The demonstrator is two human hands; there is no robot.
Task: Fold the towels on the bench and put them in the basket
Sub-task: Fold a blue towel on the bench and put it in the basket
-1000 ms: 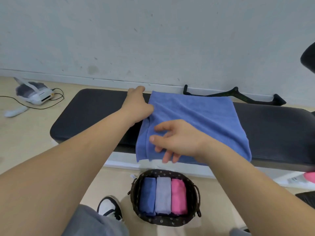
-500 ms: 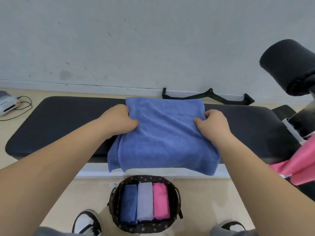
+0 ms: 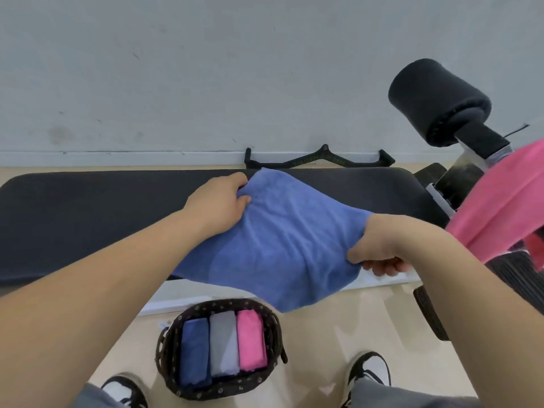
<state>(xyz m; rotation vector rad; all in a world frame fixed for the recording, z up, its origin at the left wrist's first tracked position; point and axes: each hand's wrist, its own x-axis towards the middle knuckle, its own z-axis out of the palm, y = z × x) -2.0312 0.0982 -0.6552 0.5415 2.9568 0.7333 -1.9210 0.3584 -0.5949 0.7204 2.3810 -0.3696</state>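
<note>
A blue towel (image 3: 282,240) lies across the black bench (image 3: 88,219), its near part hanging off the front edge. My left hand (image 3: 219,201) grips the towel's far left edge on the bench. My right hand (image 3: 379,248) pinches the right edge and holds it raised above the bench front. On the floor below stands a dark woven basket (image 3: 167,343) holding three folded towels side by side: dark blue (image 3: 192,351), grey (image 3: 223,343) and pink (image 3: 251,340). A pink towel (image 3: 497,207) hangs at the right over the bench frame.
A black foam roller pad (image 3: 438,98) juts out at the upper right. A black cable handle (image 3: 321,161) lies on the floor by the wall behind the bench. My two shoes (image 3: 368,369) flank the basket. A black weight plate (image 3: 429,313) sits at the right.
My right hand has moved toward me along the towel's right edge and lifted it off the bench. The towel has slid right and twisted. My left hand still holds the far left edge.
</note>
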